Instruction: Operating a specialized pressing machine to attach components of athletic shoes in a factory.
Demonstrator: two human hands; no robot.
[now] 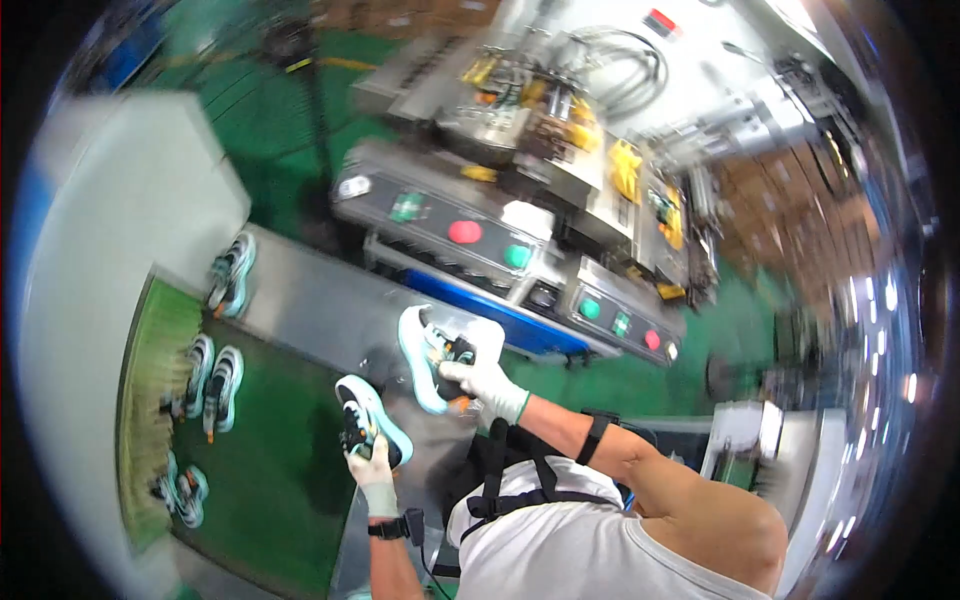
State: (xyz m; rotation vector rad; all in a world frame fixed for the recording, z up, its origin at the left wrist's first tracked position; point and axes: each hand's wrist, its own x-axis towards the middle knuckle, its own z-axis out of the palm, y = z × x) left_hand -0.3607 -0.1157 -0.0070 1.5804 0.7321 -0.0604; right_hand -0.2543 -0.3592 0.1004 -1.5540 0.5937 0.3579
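My left hand point(372, 465), in a white glove, is closed around the heel end of a dark sneaker point(366, 412) with a pale mint sole. My right hand point(484, 384), gloved too, grips a second sneaker point(425, 352) of the same look, its thick mint sole turned to the left. Both shoes are over a grey metal shelf point(310, 300), apart from each other. Whether either one touches the shelf I cannot tell. Orange bits show near the heel of each shoe.
Several similar sneakers point(222, 390) stand on a green conveyor belt point(270, 450) at left, beside a white housing point(130, 180). One pair point(232, 275) sits at the shelf's far left end. Ahead stands a machine with a button panel point(440, 215) and yellow parts point(625, 170).
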